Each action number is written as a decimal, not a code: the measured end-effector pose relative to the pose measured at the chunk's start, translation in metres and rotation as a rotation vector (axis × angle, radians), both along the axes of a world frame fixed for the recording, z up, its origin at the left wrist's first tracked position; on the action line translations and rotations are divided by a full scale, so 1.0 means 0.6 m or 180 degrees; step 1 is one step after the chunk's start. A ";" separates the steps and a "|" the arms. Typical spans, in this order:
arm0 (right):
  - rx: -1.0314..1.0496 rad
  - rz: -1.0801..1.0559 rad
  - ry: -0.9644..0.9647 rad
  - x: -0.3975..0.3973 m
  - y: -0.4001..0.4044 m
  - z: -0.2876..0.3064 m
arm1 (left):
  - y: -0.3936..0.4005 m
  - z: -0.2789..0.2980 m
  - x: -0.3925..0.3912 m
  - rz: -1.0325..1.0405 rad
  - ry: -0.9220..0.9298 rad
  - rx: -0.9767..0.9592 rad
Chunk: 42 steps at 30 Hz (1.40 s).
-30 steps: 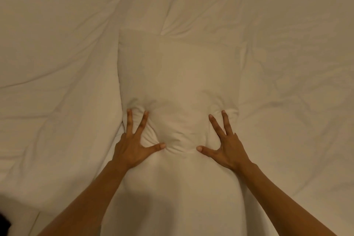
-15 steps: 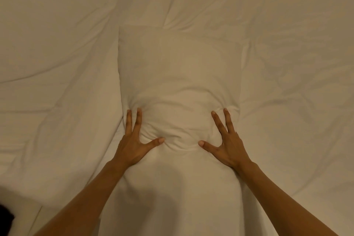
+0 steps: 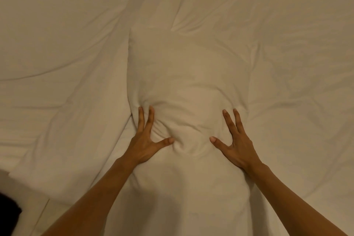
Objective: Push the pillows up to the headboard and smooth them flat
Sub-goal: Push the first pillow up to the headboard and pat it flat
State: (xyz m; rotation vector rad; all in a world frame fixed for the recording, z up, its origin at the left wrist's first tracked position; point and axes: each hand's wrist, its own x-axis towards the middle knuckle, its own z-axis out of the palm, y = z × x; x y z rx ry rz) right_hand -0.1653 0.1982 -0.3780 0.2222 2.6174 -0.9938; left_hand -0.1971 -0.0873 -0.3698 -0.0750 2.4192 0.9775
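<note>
A white pillow [image 3: 187, 67] lies lengthwise on the bed in the middle of the head view, its far end pointing away from me. My left hand [image 3: 146, 140] presses flat on its left side with straight, spread fingers. My right hand [image 3: 234, 140] presses flat on its right side the same way. Between the two thumbs the pillow's fabric bunches into folds. The near part of the pillow runs down between my forearms. No headboard is in view.
A rumpled white duvet [image 3: 63, 48] covers the bed on every side of the pillow, with long creases at left and right. A dark patch [image 3: 8, 214] shows past the bed's edge at the bottom left corner.
Both hands have slid slightly forward along the pillow, and my left fingers have drawn closer together. The folds between the thumbs have deepened a little.
</note>
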 end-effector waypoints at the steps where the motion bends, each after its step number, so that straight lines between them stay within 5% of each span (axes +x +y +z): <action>1: 0.0018 0.0009 -0.0038 -0.001 0.001 -0.002 | 0.000 -0.003 -0.001 0.0012 0.0028 -0.0021; 14: -0.0106 0.0152 0.0399 0.003 -0.007 0.043 | 0.039 0.076 0.004 -0.0686 0.0419 -0.0233; 20: 0.0434 0.0491 0.0131 -0.003 -0.018 0.013 | 0.018 0.014 0.011 -0.0469 0.0152 -0.0257; 26: 0.0335 0.0391 0.0305 -0.005 -0.032 0.036 | 0.028 0.034 0.017 -0.0329 0.0546 0.0062; 42: 0.0356 0.0864 0.0900 0.060 -0.066 0.355 | -0.018 0.351 0.134 0.0191 0.0977 0.0423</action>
